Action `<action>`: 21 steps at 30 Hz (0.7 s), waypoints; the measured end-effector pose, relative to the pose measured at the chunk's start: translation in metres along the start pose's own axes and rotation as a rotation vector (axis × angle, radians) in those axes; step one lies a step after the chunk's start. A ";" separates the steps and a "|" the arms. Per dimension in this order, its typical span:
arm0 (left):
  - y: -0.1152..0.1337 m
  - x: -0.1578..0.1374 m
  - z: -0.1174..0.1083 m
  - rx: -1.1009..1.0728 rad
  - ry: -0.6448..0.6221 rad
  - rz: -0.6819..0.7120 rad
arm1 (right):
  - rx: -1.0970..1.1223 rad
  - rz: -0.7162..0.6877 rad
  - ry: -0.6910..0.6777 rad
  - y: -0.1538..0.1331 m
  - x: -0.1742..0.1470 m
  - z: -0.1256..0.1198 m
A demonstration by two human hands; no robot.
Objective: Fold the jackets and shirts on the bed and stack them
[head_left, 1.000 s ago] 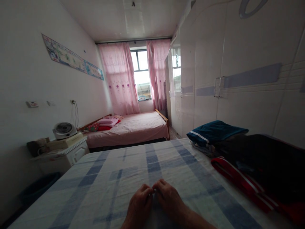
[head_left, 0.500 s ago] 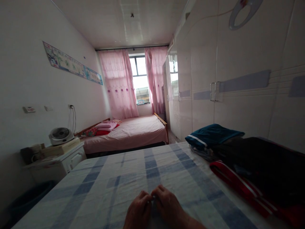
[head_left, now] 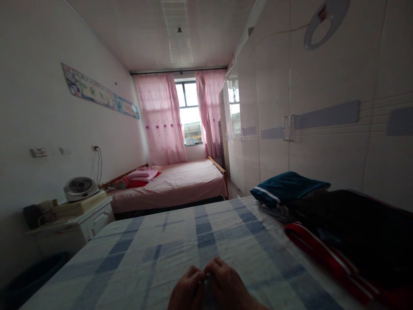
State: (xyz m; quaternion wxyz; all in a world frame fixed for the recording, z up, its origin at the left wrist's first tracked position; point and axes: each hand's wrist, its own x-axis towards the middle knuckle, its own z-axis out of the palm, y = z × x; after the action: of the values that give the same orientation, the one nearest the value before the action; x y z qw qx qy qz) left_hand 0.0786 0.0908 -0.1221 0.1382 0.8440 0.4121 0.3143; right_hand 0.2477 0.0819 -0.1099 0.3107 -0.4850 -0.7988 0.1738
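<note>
Side by side at the bottom middle, my left hand (head_left: 187,287) and my right hand (head_left: 226,284) are over the blue and white checked bedsheet (head_left: 167,247). Both have curled fingers, and their fingertips meet or nearly meet. Whatever the fingers may pinch is hidden or too small to name. To the right of my right hand, apart from it, lie clothes on the bed: a teal garment with a white stripe (head_left: 290,187), a black garment (head_left: 351,228) and a red piece with white stripes (head_left: 322,249).
A second bed with a pink sheet (head_left: 180,181) stands beneath the pink-curtained window (head_left: 190,112). White wardrobes (head_left: 274,90) line the right side. On the left are a white cabinet (head_left: 100,221), a fan (head_left: 80,188) and a dark tub (head_left: 35,275).
The view has tilted up slightly, so the room and my hands sit a little lower in the picture. My hands keep nearly the same pose, fingertips together.
</note>
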 end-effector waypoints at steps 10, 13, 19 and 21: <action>-0.011 0.003 0.002 0.002 0.010 0.094 | -0.022 -0.021 0.000 0.010 0.005 0.008; -0.015 0.003 0.005 0.020 0.015 0.103 | -0.028 -0.028 -0.012 0.010 0.006 0.007; -0.022 0.003 0.008 0.008 0.015 0.099 | -0.059 -0.023 -0.022 0.014 0.008 0.011; -0.025 0.003 0.009 -0.004 0.021 0.104 | -0.064 -0.036 -0.017 0.016 0.009 0.013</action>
State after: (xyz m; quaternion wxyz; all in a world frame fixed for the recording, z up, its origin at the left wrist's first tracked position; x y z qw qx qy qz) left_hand 0.0705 0.1084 -0.1397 0.1188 0.8606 0.3684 0.3309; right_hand 0.2471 0.0973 -0.1256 0.2911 -0.4787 -0.8152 0.1467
